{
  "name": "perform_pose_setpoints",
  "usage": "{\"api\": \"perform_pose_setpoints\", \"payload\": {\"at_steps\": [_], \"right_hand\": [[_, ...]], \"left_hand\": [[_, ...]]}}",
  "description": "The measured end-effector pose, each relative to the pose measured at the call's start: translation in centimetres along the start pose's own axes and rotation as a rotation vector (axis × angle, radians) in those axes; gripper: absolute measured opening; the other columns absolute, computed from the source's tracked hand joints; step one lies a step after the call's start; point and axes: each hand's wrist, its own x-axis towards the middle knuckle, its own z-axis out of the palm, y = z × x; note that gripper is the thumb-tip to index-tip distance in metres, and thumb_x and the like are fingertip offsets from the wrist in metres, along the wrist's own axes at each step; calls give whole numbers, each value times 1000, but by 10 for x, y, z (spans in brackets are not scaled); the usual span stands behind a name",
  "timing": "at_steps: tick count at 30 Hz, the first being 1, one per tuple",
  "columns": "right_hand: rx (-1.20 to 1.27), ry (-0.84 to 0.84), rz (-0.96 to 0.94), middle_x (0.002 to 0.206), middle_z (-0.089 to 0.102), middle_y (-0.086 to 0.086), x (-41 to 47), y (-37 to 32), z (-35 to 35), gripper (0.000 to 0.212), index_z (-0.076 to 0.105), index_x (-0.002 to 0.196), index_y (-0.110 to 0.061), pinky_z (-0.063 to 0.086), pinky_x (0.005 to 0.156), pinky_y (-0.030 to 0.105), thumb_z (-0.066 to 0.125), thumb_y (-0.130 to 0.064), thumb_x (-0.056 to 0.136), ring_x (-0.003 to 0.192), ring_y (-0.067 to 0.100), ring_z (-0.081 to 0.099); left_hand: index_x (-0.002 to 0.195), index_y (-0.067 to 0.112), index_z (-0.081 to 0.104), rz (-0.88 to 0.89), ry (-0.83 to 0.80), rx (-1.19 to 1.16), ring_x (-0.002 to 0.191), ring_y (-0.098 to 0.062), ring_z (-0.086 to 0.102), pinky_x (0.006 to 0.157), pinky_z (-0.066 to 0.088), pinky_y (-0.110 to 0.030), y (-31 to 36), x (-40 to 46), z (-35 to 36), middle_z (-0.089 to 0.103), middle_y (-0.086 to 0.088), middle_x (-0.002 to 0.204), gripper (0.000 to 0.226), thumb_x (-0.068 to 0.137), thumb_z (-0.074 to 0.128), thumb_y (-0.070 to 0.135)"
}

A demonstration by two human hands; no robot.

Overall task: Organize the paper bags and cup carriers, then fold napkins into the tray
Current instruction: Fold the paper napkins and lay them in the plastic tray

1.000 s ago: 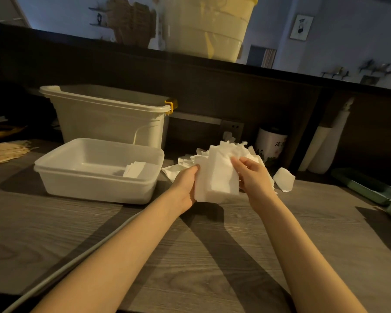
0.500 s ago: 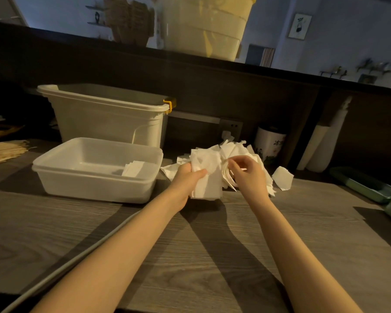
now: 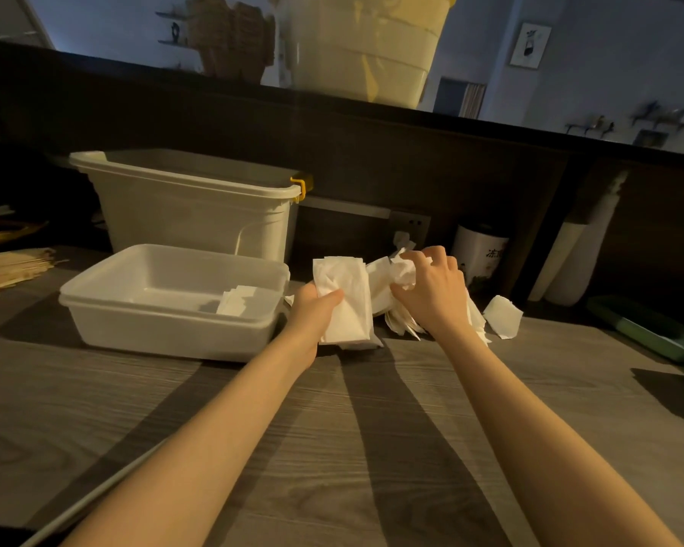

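dim light falls across a grey wood-grain counter (image 3: 332, 448) backed by a dark wall, seen from above the person's own arms. at the left sits a shallow white tray (image 3: 166, 333), and a few folded napkins (image 3: 241, 302) already lie in its right end, so the folding part of the task looks underway. behind the tray stands a taller white bin (image 3: 190, 215).

just right of the tray, the left hand (image 3: 316, 309) grips a folded napkin (image 3: 344, 298), thumb curled over its front, holding the fold shut and close to the tray, probably ready to go in. the right hand (image 3: 431, 294) reaches past it, fingers curled into a loose pile of napkins (image 3: 395, 309), seemingly pinching up the next one. one stray napkin (image 3: 502, 317) lies apart, to the right.

no paper bags or cup carriers can be made out clearly.
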Motion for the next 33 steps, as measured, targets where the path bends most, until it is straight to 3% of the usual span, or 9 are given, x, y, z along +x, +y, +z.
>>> {"api": "perform_pose_setpoints", "payload": {"at_steps": [5, 10, 14, 18, 22, 29, 33], "right_hand": [[20, -71, 64, 142, 35, 7, 6, -4, 6, 54, 41, 137, -20, 36, 100, 35, 59, -26, 87, 128, 27, 36], [180, 49, 167, 131, 48, 8, 4, 1, 12, 37, 55, 125, -12, 35, 78, 23, 60, -15, 88, 113, 24, 49], [263, 104, 183, 117, 60, 8, 5, 2, 8, 26, 66, 112, -8, 40, 74, 22, 57, -4, 88, 100, 22, 57], [389, 183, 150, 107, 67, 9, 7, 0, -8, 23, 68, 109, -7, 48, 78, 26, 58, -6, 89, 94, 22, 60], [596, 237, 228, 90, 64, -1, 5, 1, -34, 20, 68, 107, -10, 38, 60, 9, 59, -17, 90, 73, 3, 54], [1088, 70, 433, 92, 61, 0, -12, 8, -49, 10, 61, 100, -15, 52, 84, 33, 59, -20, 91, 92, 18, 58], [1252, -76, 475, 100, 57, 1, -17, 12, -52, 23, 55, 112, -12, 52, 90, 40, 60, -17, 90, 101, 23, 57]], "left_hand": [[133, 13, 40, -10, 9, 9, 115, -27, 51, 82, 44, -33, 1, 0, -1, 51, -9, 127, 39, 95, 50, 18], [132, 13, 40, -9, -3, 14, 115, -26, 51, 83, 44, -34, 2, -1, -1, 51, -9, 126, 38, 95, 50, 18], [132, 13, 41, -12, -5, 11, 115, -27, 52, 83, 46, -35, 1, 0, -2, 52, -9, 126, 38, 95, 50, 18], [132, 13, 41, -9, 4, 24, 115, -27, 52, 84, 45, -35, 2, -1, -3, 52, -9, 126, 38, 95, 50, 19], [131, 12, 43, -11, 26, 41, 114, -28, 51, 82, 44, -34, 4, -2, -5, 52, -10, 125, 36, 96, 49, 18], [130, 13, 45, 7, 36, -39, 101, -24, 55, 80, 47, -34, 4, -1, -6, 57, -10, 117, 35, 95, 48, 14], [131, 16, 43, 22, 56, -110, 98, -21, 54, 80, 49, -35, 4, -1, -5, 55, -9, 120, 36, 95, 47, 13]]}}
